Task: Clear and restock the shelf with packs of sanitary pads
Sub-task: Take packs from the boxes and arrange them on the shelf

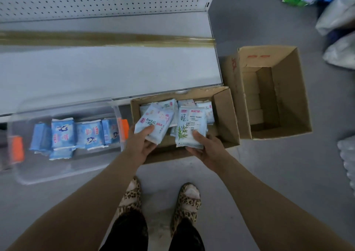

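An open cardboard box [224,114] on the floor holds several pale blue pad packs [206,109]. My left hand [139,145] grips a tilted pack with pink print [155,123] over the box's left side. My right hand [208,150] grips a pack with a green plant drawing [190,128] over the box's front edge. The grey shelf board [107,72] behind the box is bare.
A clear plastic bin [63,166] with orange latches at the left holds several blue packs [63,133]. An empty tall carton [269,93] stands right of the box. Bagged goods [340,20] lie at the far right. My feet in leopard-print shoes [187,202] stand on the grey floor.
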Demonstrator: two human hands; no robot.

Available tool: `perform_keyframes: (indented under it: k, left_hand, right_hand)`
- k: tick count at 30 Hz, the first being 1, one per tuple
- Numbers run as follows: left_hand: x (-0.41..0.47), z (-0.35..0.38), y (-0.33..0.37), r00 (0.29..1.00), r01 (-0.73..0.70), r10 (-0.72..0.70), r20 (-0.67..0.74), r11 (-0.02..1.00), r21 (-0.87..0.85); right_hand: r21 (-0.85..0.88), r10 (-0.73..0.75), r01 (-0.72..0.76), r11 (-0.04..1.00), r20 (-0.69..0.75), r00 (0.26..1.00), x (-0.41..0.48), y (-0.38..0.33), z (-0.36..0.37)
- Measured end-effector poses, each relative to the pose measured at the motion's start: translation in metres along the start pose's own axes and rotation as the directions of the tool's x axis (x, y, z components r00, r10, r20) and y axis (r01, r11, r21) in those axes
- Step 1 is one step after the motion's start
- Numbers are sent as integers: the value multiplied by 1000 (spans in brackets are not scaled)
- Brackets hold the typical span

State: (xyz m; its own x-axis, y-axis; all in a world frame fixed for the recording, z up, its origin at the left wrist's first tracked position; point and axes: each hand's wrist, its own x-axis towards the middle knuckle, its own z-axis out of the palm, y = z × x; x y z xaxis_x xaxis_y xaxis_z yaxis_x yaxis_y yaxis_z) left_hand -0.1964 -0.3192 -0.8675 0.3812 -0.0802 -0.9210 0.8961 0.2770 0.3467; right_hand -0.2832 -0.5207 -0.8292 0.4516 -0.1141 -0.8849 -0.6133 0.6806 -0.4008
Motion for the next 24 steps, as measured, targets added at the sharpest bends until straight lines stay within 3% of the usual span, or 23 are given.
perform_keyframes:
  k: [6,11,14,19,24]
  left_hand:
    - [-109,0,78,986,-61,57,157,998,21]
    - [-195,-7,132,961,-171,161,226,985,24]
    - [-238,-17,158,920,-275,263,292,961,2]
    - [-326,-20,186,865,-412,413,285,909,-64]
    - [-421,-19,222,772,-555,550,318,828,-83]
  right_hand:
    - [81,-86,84,993,27,996,-109,-23,60]
    - [227,-171,129,965,180,969,-190,-38,109]
    - [278,-166,99,956,230,959,-233,-48,133]
    - [212,-166,107,971,286,944,-307,-62,160]
    - [248,-291,197,948,435,852,-382,-82,184]
